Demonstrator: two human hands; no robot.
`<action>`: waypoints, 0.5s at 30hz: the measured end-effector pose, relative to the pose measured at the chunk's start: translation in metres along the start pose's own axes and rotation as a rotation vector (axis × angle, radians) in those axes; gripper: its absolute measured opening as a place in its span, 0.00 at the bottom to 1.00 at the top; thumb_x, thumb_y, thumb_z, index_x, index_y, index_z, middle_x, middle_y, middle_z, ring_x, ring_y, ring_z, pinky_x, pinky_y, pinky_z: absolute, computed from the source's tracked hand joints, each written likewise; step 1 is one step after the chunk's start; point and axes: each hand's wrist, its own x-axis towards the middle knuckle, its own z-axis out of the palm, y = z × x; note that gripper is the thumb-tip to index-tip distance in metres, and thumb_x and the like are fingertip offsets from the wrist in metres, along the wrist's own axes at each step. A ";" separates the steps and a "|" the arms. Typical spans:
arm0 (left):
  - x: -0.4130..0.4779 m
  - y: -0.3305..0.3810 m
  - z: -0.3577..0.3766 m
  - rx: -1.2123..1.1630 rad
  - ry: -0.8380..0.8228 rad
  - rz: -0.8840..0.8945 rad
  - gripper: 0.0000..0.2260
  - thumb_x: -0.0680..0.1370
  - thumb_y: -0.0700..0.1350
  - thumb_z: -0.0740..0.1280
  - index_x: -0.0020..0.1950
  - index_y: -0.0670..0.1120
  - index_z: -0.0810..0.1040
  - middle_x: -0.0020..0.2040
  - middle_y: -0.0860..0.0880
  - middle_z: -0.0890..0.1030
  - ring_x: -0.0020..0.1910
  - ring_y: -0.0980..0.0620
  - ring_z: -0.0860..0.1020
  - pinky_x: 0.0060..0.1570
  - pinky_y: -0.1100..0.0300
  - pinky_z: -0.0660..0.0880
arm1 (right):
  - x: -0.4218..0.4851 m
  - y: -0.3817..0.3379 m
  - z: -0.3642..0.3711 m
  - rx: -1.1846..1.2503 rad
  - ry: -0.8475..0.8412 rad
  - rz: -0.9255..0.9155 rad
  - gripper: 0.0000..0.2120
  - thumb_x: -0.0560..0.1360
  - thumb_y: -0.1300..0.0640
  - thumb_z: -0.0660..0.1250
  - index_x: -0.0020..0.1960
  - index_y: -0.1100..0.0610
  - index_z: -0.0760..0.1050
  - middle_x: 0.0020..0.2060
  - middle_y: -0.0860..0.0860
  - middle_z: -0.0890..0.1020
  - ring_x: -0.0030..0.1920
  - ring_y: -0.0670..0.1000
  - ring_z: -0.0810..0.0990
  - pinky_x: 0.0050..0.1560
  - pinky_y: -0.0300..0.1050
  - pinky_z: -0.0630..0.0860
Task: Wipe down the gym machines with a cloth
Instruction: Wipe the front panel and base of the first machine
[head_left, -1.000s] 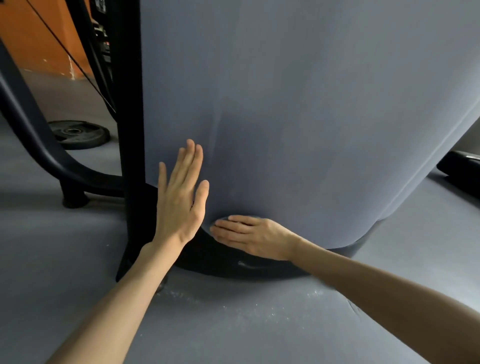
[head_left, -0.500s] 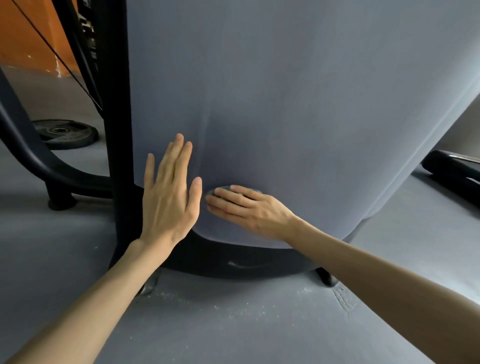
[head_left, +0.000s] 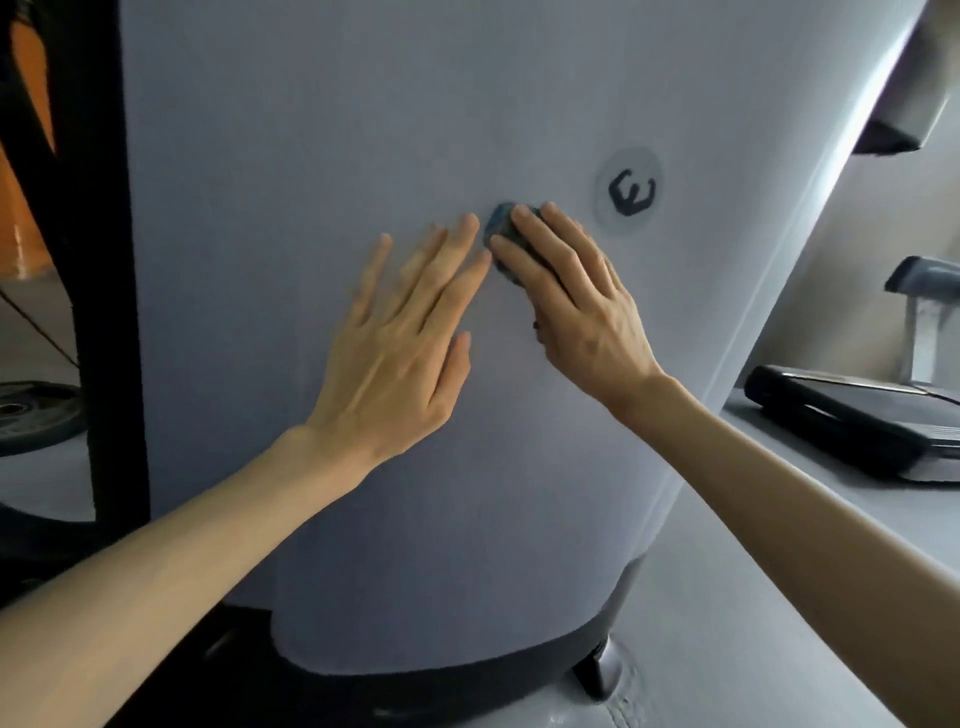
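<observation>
Right hand (head_left: 576, 301) pressing wadded cloth (head_left: 500, 228) flat-fingered against grey machine panel (head_left: 311, 156); left hand (head_left: 395, 338) bracing flat, empty. Unpinched cloth risks slipping free.

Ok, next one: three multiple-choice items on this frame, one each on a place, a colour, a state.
1. Where is the cloth relative to the round badge? A) lower left of it B) above it C) far right of it
2. The machine panel is: A) red B) pale grey C) green
3. The left hand is: A) fisted B) open, fingers straight C) gripping the cloth
Key: 1A, it peeks out under the right hand, below-left of the badge; 2B, the whole face is grey; 3B, its fingers lie spread on the panel.
</observation>
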 end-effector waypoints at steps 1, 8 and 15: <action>0.023 0.001 0.000 0.032 0.024 0.009 0.24 0.79 0.40 0.59 0.76 0.38 0.64 0.78 0.41 0.60 0.77 0.43 0.60 0.76 0.41 0.47 | 0.010 0.012 -0.003 0.015 0.020 0.064 0.28 0.72 0.77 0.61 0.71 0.62 0.69 0.69 0.60 0.71 0.72 0.60 0.66 0.69 0.55 0.69; 0.153 0.022 0.000 0.147 0.102 0.088 0.23 0.79 0.40 0.59 0.74 0.39 0.67 0.78 0.41 0.59 0.78 0.42 0.58 0.75 0.40 0.43 | 0.057 0.092 -0.038 0.120 0.101 0.476 0.23 0.80 0.70 0.57 0.75 0.62 0.63 0.75 0.57 0.63 0.76 0.58 0.59 0.74 0.41 0.59; 0.225 0.063 0.024 0.207 0.089 0.100 0.25 0.77 0.41 0.57 0.75 0.37 0.65 0.78 0.40 0.60 0.77 0.42 0.59 0.75 0.41 0.46 | 0.047 0.168 -0.051 0.321 0.309 1.040 0.23 0.83 0.63 0.51 0.77 0.56 0.57 0.76 0.51 0.57 0.74 0.54 0.58 0.69 0.50 0.69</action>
